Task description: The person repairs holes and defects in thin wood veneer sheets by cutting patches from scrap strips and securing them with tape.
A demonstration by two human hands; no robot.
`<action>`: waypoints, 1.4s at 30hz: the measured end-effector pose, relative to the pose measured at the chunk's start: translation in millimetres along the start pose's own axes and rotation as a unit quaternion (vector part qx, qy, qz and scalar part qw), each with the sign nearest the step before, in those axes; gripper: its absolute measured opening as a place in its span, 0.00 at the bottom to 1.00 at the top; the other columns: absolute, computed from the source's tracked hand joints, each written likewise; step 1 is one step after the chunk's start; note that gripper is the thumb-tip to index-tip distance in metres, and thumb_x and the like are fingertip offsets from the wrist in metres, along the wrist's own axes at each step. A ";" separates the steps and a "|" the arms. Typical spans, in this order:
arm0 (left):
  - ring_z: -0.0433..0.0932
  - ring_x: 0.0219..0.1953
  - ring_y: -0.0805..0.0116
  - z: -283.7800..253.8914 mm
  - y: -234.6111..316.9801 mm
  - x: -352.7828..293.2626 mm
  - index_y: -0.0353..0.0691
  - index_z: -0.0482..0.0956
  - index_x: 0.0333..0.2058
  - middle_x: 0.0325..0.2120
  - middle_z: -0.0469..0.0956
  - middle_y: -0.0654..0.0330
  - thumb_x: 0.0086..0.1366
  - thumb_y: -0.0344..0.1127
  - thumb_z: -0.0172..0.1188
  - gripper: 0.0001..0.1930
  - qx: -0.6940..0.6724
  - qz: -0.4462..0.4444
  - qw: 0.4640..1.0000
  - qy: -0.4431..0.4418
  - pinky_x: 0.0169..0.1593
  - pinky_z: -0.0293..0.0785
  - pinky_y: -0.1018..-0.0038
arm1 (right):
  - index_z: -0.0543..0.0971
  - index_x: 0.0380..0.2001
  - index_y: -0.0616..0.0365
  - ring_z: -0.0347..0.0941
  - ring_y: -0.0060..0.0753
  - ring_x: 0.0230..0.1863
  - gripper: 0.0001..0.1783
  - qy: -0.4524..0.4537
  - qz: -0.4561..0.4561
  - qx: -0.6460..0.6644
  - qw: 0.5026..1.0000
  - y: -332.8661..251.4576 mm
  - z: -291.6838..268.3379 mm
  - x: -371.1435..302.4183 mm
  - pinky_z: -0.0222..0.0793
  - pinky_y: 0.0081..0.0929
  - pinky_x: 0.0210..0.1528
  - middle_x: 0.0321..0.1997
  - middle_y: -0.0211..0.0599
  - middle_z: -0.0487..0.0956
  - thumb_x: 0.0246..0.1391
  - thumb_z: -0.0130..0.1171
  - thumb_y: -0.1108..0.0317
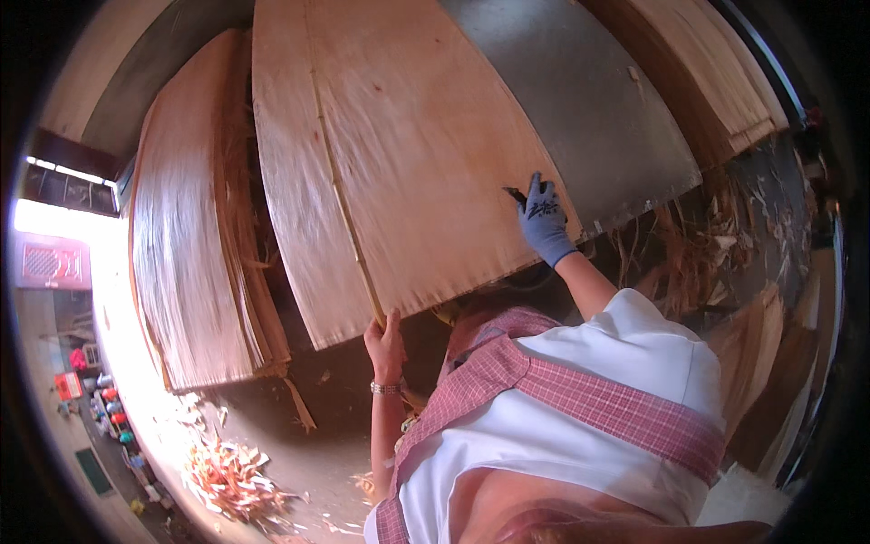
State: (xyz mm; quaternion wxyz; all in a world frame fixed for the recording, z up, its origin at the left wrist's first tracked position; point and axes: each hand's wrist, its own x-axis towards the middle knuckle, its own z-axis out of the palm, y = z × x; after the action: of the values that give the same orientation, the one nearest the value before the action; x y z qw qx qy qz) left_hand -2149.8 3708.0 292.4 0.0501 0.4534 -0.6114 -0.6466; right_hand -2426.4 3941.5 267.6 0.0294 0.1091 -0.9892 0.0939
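A large sheet of thin wood veneer (417,163), pale reddish-brown, lies in front of me, its near edge towards my body. My bare left hand (386,346), with a bracelet at the wrist, is closed around the near end of a long thin bamboo stick (337,186). The stick lies lengthwise over the left part of the sheet. Near the sheet's right edge rests my right hand (546,222) in a blue-grey glove, fingers spread. A dark pointed shape shows at its thumb side; whether it is the glove's dark coating or a small tool, I cannot make out.
To the left stands a tall stack of veneer sheets (195,227). A dark grey board (589,118) shows right of the sheet, with more veneer (716,68) beyond. Wood scraps (231,476) lie heaped on the floor at lower left. A pink chair (56,263) stands far left.
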 end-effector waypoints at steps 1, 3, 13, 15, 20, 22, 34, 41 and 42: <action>0.58 0.06 0.81 -3.6 -0.8 8.6 0.43 0.69 0.25 0.09 0.62 0.71 0.65 0.45 0.59 0.15 -0.001 0.007 1.000 -0.016 0.08 0.53 0.80 | 0.63 0.57 0.67 0.71 0.55 0.48 0.30 0.046 0.029 -0.039 0.998 14.4 19.6 6.4 0.72 0.44 0.45 0.52 0.56 0.67 0.54 0.55 0.63; 0.60 0.06 0.80 -10.6 -4.4 26.5 0.42 0.68 0.24 0.08 0.62 0.70 0.64 0.44 0.60 0.16 -0.022 0.012 0.999 -0.047 0.08 0.54 0.80 | 0.66 0.52 0.67 0.70 0.53 0.48 0.25 0.026 0.031 -0.144 0.989 39.6 53.0 4.9 0.72 0.43 0.46 0.51 0.55 0.67 0.54 0.55 0.65; 0.62 0.07 0.77 -46.2 -4.5 55.0 0.39 0.71 0.26 0.10 0.63 0.69 0.64 0.48 0.58 0.17 -0.011 -0.014 0.997 -0.073 0.11 0.58 0.81 | 0.65 0.59 0.53 0.76 0.51 0.41 0.27 -0.045 0.108 -0.097 0.988 -35.3 27.1 1.7 0.75 0.48 0.36 0.42 0.48 0.76 0.56 0.52 0.62; 0.64 0.08 0.77 -60.1 -11.8 58.7 0.38 0.71 0.26 0.11 0.65 0.67 0.64 0.47 0.58 0.17 0.009 0.000 0.996 -0.093 0.11 0.60 0.79 | 0.61 0.62 0.53 0.78 0.50 0.36 0.32 -0.087 0.066 0.018 0.994 -73.7 32.0 10.0 0.74 0.42 0.40 0.38 0.51 0.79 0.56 0.53 0.57; 0.67 0.12 0.77 -67.6 -46.5 75.6 0.38 0.61 0.46 0.16 0.68 0.67 0.59 0.38 0.65 0.24 0.024 0.080 0.981 -0.173 0.14 0.64 0.78 | 0.61 0.63 0.55 0.78 0.47 0.44 0.33 -0.132 -0.170 0.317 0.924 -235.9 75.3 21.4 0.72 0.38 0.44 0.46 0.53 0.79 0.55 0.54 0.57; 0.66 0.16 0.78 -75.8 -45.7 69.0 0.39 0.54 0.52 0.20 0.68 0.67 0.55 0.36 0.68 0.33 -0.013 0.107 0.973 -0.204 0.16 0.64 0.79 | 0.62 0.61 0.60 0.74 0.53 0.52 0.33 -0.170 -0.237 0.314 0.904 -328.9 70.2 13.2 0.68 0.41 0.51 0.52 0.56 0.75 0.54 0.55 0.58; 0.72 0.21 0.70 -91.5 -50.8 57.8 0.45 0.68 0.42 0.27 0.74 0.61 0.63 0.38 0.61 0.13 -0.463 -0.205 0.857 -0.095 0.23 0.71 0.73 | 0.63 0.61 0.62 0.69 0.16 0.38 0.32 -0.358 -0.202 0.536 0.738 -461.8 -58.6 -109.7 0.69 0.18 0.34 0.50 0.34 0.76 0.58 0.59 0.59; 0.70 0.17 0.69 -95.2 -48.5 50.8 0.38 0.72 0.29 0.20 0.74 0.60 0.66 0.36 0.55 0.09 -0.478 -0.160 0.836 -0.216 0.21 0.65 0.73 | 0.77 0.37 0.64 0.78 0.53 0.35 0.31 -0.145 -0.126 0.223 0.956 -265.4 72.3 -166.3 0.71 0.43 0.40 0.37 0.53 0.80 0.53 0.57 0.41; 0.69 0.17 0.69 -105.8 -36.3 46.7 0.40 0.73 0.29 0.20 0.74 0.62 0.66 0.36 0.54 0.08 -0.428 -0.172 0.874 -0.154 0.21 0.65 0.74 | 0.76 0.39 0.64 0.77 0.47 0.37 0.29 -0.177 -0.088 0.251 0.947 -278.9 61.7 -170.9 0.71 0.42 0.42 0.39 0.51 0.80 0.53 0.58 0.44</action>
State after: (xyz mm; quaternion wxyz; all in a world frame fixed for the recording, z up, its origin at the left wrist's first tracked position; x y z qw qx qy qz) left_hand -2090.9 3609.2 254.3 0.0328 0.3802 -0.1869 -0.9052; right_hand -2200.5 3698.2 243.7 -0.1666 0.2147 -0.9092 0.3155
